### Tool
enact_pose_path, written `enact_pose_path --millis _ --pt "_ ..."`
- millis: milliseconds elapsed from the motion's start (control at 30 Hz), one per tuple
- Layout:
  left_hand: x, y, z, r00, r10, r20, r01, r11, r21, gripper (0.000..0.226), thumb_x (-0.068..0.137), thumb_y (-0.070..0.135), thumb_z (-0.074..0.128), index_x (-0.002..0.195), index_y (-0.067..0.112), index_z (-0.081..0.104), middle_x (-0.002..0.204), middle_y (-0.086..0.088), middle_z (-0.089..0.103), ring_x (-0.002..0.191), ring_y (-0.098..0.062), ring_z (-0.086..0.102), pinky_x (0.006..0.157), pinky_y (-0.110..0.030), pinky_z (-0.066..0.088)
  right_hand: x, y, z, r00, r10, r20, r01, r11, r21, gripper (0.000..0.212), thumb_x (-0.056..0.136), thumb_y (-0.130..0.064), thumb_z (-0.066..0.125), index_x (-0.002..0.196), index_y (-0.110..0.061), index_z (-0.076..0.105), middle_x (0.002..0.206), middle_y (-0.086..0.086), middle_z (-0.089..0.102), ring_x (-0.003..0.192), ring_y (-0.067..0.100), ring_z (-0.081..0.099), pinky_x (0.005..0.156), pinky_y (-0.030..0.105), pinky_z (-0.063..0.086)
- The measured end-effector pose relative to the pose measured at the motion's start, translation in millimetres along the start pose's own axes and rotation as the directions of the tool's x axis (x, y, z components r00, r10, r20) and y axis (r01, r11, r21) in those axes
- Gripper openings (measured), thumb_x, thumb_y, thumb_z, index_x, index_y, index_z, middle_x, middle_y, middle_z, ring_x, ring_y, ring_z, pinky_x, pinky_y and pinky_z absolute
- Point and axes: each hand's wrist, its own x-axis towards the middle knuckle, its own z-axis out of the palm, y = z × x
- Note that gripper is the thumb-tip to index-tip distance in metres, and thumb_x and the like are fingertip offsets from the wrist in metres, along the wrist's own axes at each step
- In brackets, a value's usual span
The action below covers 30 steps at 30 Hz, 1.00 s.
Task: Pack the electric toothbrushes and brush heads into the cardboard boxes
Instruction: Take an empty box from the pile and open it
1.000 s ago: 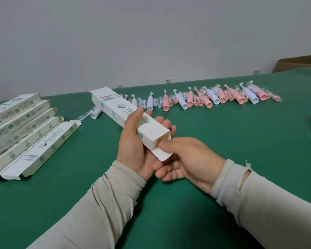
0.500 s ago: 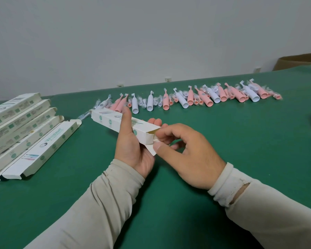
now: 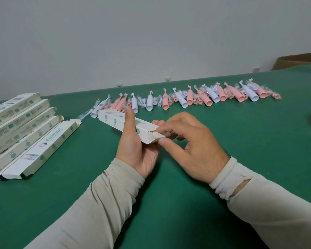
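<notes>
Green desk is carrying everything; above it the left hand is gripping a white box while the right hand fingers are pinching its end flap. Toothbrushes are lying beyond the box, stacked boxes well left.

Pink and white toothbrushes line the green table at twelve o'clock; white boxes with green printing lie at nine o'clock.

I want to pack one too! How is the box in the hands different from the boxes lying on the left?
The held box is off the table, gripped by the left hand, while the right hand pinches its end flap. The stacked boxes lie untouched in an overlapping row on the green table. All are long, white boxes with green dots.
</notes>
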Motion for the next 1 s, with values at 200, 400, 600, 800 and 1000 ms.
enact_pose_path --millis 200,400,600,800,1000 --pt "-4.2 2.2 6.0 0.998 -0.026 -0.058 0.024 0.999 -0.031 0.028 0.090 0.060 0.056 0.097 0.036 0.068 0.101 -0.013 0.052 0.081 -0.020 0.061 0.059 -0.031 0.056 -1.0 2.4 -0.4 0.999 -0.032 -0.036 0.032 0.999 0.011 0.014 0.087 -0.009 0.074 0.100 -0.014 0.078 0.095 -0.007 0.063 0.098 -0.022 0.053 0.090 0.005 0.040" --pt "-10.4 5.7 6.1 0.981 -0.190 -0.052 0.194 0.975 0.111 0.095 0.079 0.065 0.064 0.154 0.018 0.029 0.105 -0.008 0.050 0.073 -0.031 0.072 0.063 -0.036 0.059 2.8 3.5 -7.5 0.995 0.080 -0.067 -0.081 0.997 -0.015 0.023 0.075 -0.049 0.074 0.073 -0.027 0.070 0.080 -0.014 0.059 0.076 0.008 0.059 0.072 0.036 0.053" --pt "-9.4 10.7 4.5 0.974 -0.225 -0.039 0.225 0.974 -0.010 0.110 0.076 0.068 0.064 0.151 0.001 0.020 0.083 -0.012 0.058 0.070 -0.025 0.071 0.066 -0.039 0.058 6.7 9.9 -14.9 0.997 0.054 0.055 -0.057 0.998 0.041 0.010 0.081 -0.030 0.081 0.082 -0.021 0.076 0.083 -0.009 0.063 0.075 0.011 0.060 0.073 0.035 0.053" --pt "-8.4 6.4 2.5 0.949 -0.315 -0.003 0.315 0.949 -0.025 0.077 0.080 0.068 0.062 0.117 0.003 0.045 0.112 -0.022 0.057 0.102 -0.046 0.068 0.080 -0.052 0.059 4.5 11.8 -16.3 0.999 0.029 0.031 -0.030 0.999 0.025 0.007 0.082 -0.025 0.080 0.082 -0.022 0.073 0.078 -0.010 0.065 0.071 0.013 0.061 0.068 0.036 0.054" --pt "-9.1 7.0 1.7 0.959 -0.282 -0.033 0.283 0.958 0.033 0.084 0.068 0.068 0.067 0.115 0.001 0.048 0.098 -0.019 0.066 0.088 -0.035 0.072 0.068 -0.045 0.060 4.7 14.4 -13.2 0.990 0.142 0.018 -0.141 0.989 -0.037 0.021 0.077 -0.043 0.075 0.085 -0.032 0.059 0.076 -0.015 0.062 0.066 0.005 0.056 0.060 0.018 0.046"
